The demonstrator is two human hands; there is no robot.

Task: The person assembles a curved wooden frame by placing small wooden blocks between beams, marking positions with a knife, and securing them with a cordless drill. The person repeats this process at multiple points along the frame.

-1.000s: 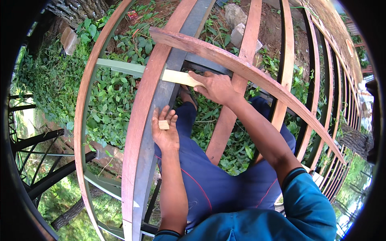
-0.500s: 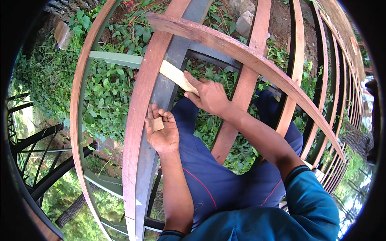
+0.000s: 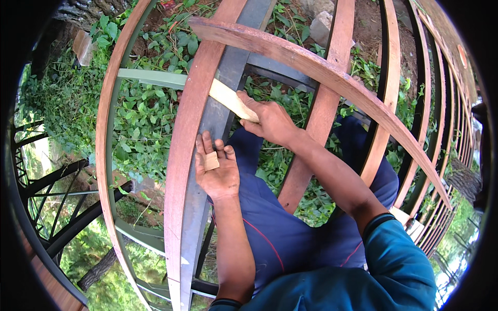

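Green leafy plants (image 3: 145,135) cover the ground beneath the structure. Above them runs a dark metal beam (image 3: 228,65), with a long reddish board (image 3: 192,114) along its left side. A reddish plank (image 3: 321,69) lies crosswise over this board and over further boards (image 3: 341,36) to the right. Navy trousers (image 3: 306,246) with red piping are visible to the right of the beam. The right hand (image 3: 272,120) is closed around the near end of a pale wooden strip (image 3: 228,98), which slants over the beam; its far end is at the long board's right edge. Contact between strip and beam cannot be determined. The left hand (image 3: 220,179) is palm up, nearer the person, fingers extended and slightly curled. On it, at the fingers, rests a small wooden block (image 3: 211,161).
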